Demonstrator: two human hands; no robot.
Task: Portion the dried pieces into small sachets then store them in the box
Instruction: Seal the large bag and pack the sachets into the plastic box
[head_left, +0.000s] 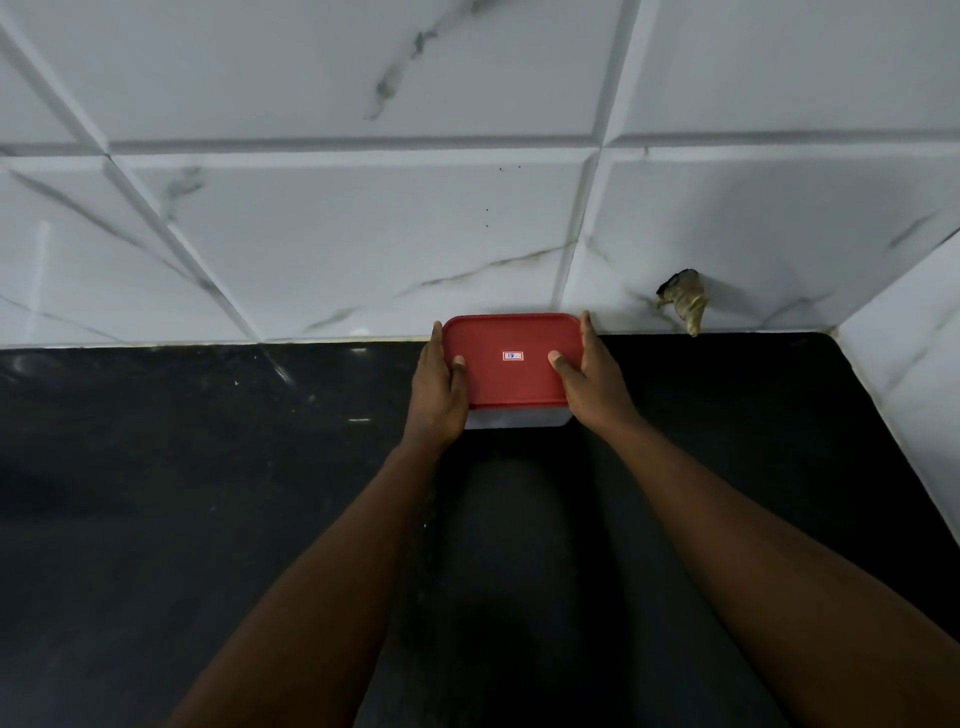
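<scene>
Both hands clamped the box (511, 415): left hand (439, 387) and right hand (595, 382) gripped its ends, thumbs pinning the red lid (511, 379), probably to keep it sealed. It sat on the counter (208, 467), against the wall (363, 234).

Sticker: a small rectangular label (513, 356) with a red border and a white field, stuck on the middle of the red lid (511, 379) of the box.
Print on sticker: a dark mark on the left of the white field that looks like the digits "19"; too small and blurred to be sure.
Rest of sticker: the right part of the white field shows nothing that can be read.
Place relative to lid: the sticker lies midway between the lid's two short sides, slightly nearer its far edge than its near edge.
Other writing: none can be read on the lid.
</scene>
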